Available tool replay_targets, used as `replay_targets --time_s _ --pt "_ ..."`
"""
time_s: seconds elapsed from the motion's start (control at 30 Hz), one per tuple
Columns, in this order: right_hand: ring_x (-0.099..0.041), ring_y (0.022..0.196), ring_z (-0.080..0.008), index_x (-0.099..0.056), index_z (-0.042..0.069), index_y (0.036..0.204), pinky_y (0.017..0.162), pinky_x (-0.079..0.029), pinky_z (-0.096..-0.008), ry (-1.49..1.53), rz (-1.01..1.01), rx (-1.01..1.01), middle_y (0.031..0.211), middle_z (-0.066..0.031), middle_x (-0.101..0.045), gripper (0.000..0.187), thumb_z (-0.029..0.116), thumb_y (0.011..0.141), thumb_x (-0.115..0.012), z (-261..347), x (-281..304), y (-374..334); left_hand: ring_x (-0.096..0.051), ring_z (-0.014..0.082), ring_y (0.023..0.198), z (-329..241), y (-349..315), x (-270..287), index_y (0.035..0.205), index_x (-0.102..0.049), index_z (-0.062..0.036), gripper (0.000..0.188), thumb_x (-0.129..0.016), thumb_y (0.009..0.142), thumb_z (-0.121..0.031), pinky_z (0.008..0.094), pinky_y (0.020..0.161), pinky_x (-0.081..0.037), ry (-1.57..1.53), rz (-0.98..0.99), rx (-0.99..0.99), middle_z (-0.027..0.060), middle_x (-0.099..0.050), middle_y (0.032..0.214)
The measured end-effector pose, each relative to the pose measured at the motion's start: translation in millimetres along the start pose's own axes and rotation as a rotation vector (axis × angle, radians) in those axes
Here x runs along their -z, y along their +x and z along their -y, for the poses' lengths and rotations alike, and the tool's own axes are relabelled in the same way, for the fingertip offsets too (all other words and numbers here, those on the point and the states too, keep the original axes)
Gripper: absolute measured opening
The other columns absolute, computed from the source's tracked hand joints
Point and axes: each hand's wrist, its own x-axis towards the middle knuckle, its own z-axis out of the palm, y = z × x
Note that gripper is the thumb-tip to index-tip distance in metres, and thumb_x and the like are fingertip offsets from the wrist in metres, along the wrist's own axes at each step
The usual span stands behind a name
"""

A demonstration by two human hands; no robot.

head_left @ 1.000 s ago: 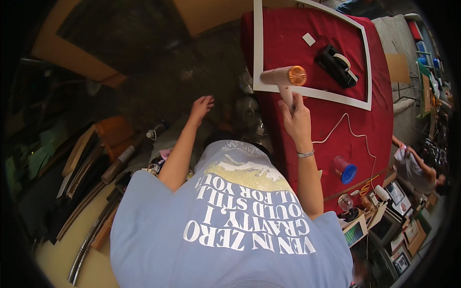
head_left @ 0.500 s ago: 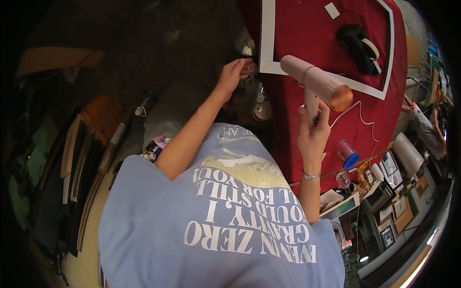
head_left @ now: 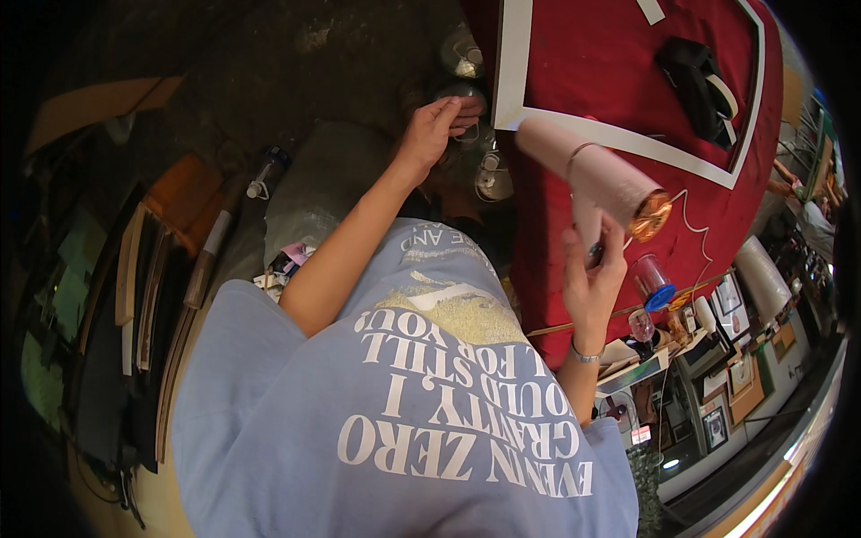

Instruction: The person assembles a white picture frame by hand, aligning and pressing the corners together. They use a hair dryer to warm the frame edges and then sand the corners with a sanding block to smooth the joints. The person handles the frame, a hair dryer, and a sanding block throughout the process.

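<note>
My right hand [head_left: 594, 278] is wrapped around the handle of a pale pink hair dryer [head_left: 587, 166]. The dryer's barrel lies slantwise above the near side of a white frame [head_left: 632, 145], and its copper-coloured end is toward the right. My left hand [head_left: 437, 134] is raised just left of the frame's near-left corner, fingers stretched out, and I see nothing in it. The frame lies flat on a red cloth [head_left: 601, 81], and inside it sits a black tape dispenser [head_left: 695, 90].
A clear jar with a blue lid [head_left: 659, 296] lies right of my right hand, near a white cord [head_left: 704, 238]. A white strip [head_left: 650, 9] is inside the frame. Framed pictures [head_left: 715, 429] stand at the lower right; long boards [head_left: 130, 269] lean at the left.
The dryer's barrel has tilted and shifted slightly, its copper end now farther right and lower. My left hand stays raised near the frame's corner. The whole view has shifted a little.
</note>
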Motion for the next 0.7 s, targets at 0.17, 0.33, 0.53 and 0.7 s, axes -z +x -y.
replay_targets --time_s 0.17,0.33,0.53,0.7 --pt "-0.066 0.072 -0.0211 -0.062 -0.004 0.117 0.068 -0.051 -0.0330 0.017 -0.033 -0.024 0.087 -0.0160 -0.071 0.035 0.017 0.093 -0.077 0.3 -4.0 4.3 -0.066 0.0234 0.121 -0.3 0.4 0.2 0.138 -0.062 0.0011 0.049 -0.045 0.111 -0.036 0.0365 0.103 -0.049 0.004 0.013 0.011 0.0154 -0.071 0.128" --pt "-0.059 0.078 -0.0128 -0.058 -0.001 0.127 0.070 -0.048 -0.0277 -0.041 0.082 -0.018 0.094 -0.0118 -0.071 0.039 0.019 0.097 -0.072 0.6 1.6 3.1 -0.068 0.0236 0.116 -5.2 1.7 -1.1 0.135 -0.064 0.0026 0.047 -0.044 0.112 -0.033 0.0355 0.101 -0.051 0.011 0.000 -0.004 0.0155 -0.072 0.125" --pt "-0.067 0.081 -0.0173 -0.059 0.000 0.127 0.073 -0.052 -0.0312 -0.036 0.139 -0.071 0.095 -0.0151 -0.072 0.037 0.014 0.095 -0.071 7.1 4.8 9.2 -0.069 0.0231 0.115 -13.2 2.5 -3.3 0.136 -0.063 0.0021 0.047 -0.044 0.112 -0.034 0.0351 0.101 -0.051 0.034 0.008 0.000 0.0151 -0.072 0.124" --pt "-0.070 0.085 -0.0207 -0.059 -0.001 0.130 0.079 -0.054 -0.0318 0.038 -0.061 0.018 0.100 -0.0161 -0.074 0.042 0.016 0.095 -0.074 10.0 0.5 13.1 -0.069 0.0219 0.115 -17.0 5.1 -2.5 0.136 -0.063 0.0018 0.047 -0.045 0.112 -0.033 0.0347 0.100 -0.051 0.070 0.019 -0.010 0.0146 -0.072 0.124"
